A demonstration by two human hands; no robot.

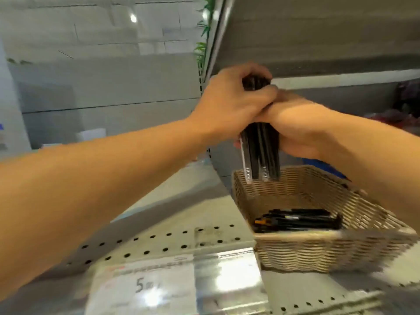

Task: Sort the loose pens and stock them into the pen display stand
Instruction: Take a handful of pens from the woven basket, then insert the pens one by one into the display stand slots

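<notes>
A bundle of black pens (261, 151) stands upright above a woven basket (318, 253). My left hand (231, 103) grips the upper part of the bundle, fingers curled over its top ends. My right hand (297, 128) wraps round the bundle from the right, just under the left hand. The lower pen ends, some with clear tips, hang over the basket's back left corner. Several more black pens (297, 220) lie flat in the basket's bottom, one with an orange band. No pen display stand is in view.
The basket sits on a grey perforated metal shelf (159, 242) with a price label holder (145, 287) along its front edge. Another shelf (318, 30) hangs close above my hands. Blurred coloured goods (406, 110) lie at the far right.
</notes>
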